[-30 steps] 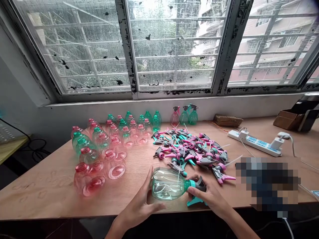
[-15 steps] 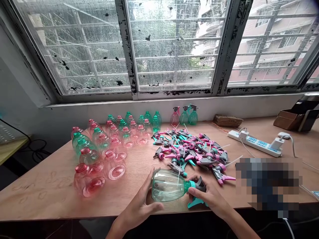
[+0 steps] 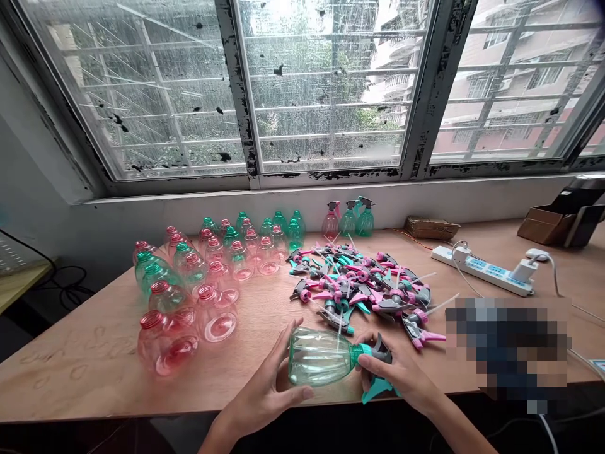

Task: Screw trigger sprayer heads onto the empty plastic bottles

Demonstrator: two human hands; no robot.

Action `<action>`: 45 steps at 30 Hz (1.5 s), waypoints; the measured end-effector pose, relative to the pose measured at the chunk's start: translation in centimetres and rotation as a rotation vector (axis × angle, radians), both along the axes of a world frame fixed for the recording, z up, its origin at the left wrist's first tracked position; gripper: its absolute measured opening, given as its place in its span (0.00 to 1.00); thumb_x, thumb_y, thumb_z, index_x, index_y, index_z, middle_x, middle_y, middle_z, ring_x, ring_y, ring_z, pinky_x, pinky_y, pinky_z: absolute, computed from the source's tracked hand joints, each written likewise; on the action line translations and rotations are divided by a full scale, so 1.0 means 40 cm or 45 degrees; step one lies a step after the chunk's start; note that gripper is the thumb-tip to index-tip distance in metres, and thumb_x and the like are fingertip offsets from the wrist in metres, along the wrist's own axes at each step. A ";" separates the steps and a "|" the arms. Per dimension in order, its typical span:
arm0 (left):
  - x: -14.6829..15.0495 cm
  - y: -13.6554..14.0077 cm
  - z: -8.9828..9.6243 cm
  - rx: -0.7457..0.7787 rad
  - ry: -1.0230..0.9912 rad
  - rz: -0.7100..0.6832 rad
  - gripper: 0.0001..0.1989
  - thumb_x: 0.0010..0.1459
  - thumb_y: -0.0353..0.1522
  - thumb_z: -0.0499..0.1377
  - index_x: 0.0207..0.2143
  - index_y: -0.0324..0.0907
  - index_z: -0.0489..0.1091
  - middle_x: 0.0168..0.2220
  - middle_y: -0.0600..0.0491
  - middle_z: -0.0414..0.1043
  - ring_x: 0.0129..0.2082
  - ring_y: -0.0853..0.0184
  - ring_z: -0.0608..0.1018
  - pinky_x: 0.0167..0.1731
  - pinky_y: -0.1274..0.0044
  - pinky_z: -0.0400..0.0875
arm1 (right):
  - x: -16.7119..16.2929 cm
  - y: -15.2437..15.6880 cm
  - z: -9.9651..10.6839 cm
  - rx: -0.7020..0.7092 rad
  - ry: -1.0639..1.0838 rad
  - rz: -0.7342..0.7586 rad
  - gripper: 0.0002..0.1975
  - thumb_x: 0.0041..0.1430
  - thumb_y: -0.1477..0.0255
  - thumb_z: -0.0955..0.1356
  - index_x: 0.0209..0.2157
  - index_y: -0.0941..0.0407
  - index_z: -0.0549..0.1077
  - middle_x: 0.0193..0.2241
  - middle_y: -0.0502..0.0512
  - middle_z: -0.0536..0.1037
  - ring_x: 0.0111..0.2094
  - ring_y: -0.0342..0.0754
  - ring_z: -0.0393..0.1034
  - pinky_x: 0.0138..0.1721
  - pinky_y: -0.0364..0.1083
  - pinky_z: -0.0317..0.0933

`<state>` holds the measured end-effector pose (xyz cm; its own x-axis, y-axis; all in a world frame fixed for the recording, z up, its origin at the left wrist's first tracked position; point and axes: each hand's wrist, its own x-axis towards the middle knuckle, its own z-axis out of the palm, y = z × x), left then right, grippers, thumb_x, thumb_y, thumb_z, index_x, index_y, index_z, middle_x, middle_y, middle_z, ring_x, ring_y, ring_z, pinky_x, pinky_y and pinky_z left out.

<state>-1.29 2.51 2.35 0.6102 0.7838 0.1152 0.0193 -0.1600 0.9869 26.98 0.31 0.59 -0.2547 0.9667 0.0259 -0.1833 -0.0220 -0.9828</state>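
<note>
Grip: our right hand (image 3: 401,373) pinches the spray head (image 3: 363,349) at its collar; our left hand (image 3: 265,392) spreads around the base of the green bottle (image 3: 319,357), contact unclear | bottle lies sideways above the counter (image 3: 267,306), presumably keeping both ends within reach

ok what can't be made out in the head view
Head view: part of the grey-and-teal trigger spray head, covered by the right hand.
Head view: lower sprayers in the loose pile, buried under others.
Head view: lower parts of the rear green bottles, behind nearer bottles.
Head view: whatever the pixelated patch covers.
</note>
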 end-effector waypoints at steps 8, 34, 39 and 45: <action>-0.005 0.003 -0.006 0.146 0.146 0.073 0.48 0.63 0.32 0.64 0.72 0.58 0.34 0.74 0.49 0.45 0.72 0.53 0.52 0.70 0.56 0.41 | 0.000 -0.002 -0.005 0.004 0.014 -0.032 0.20 0.57 0.57 0.75 0.39 0.56 0.69 0.24 0.48 0.78 0.24 0.47 0.75 0.28 0.44 0.66; 0.010 0.017 -0.004 -0.039 0.029 0.047 0.47 0.65 0.38 0.63 0.72 0.56 0.32 0.63 0.48 0.68 0.61 0.54 0.73 0.62 0.61 0.65 | -0.004 -0.005 -0.006 0.062 -0.065 -0.115 0.21 0.56 0.55 0.75 0.40 0.56 0.71 0.23 0.48 0.76 0.24 0.49 0.74 0.29 0.47 0.69; 0.007 0.014 -0.010 -0.077 -0.041 0.094 0.56 0.56 0.40 0.70 0.72 0.56 0.32 0.72 0.47 0.51 0.69 0.50 0.60 0.67 0.59 0.56 | -0.004 -0.005 -0.007 0.078 -0.070 -0.101 0.21 0.55 0.55 0.76 0.40 0.55 0.72 0.24 0.48 0.76 0.25 0.49 0.74 0.30 0.47 0.69; 0.000 0.010 0.000 -0.093 -0.005 0.041 0.49 0.60 0.38 0.67 0.73 0.54 0.38 0.71 0.47 0.55 0.70 0.51 0.58 0.68 0.59 0.54 | -0.004 -0.008 -0.004 0.059 -0.052 -0.075 0.19 0.56 0.57 0.75 0.40 0.56 0.71 0.23 0.48 0.77 0.26 0.49 0.75 0.31 0.47 0.70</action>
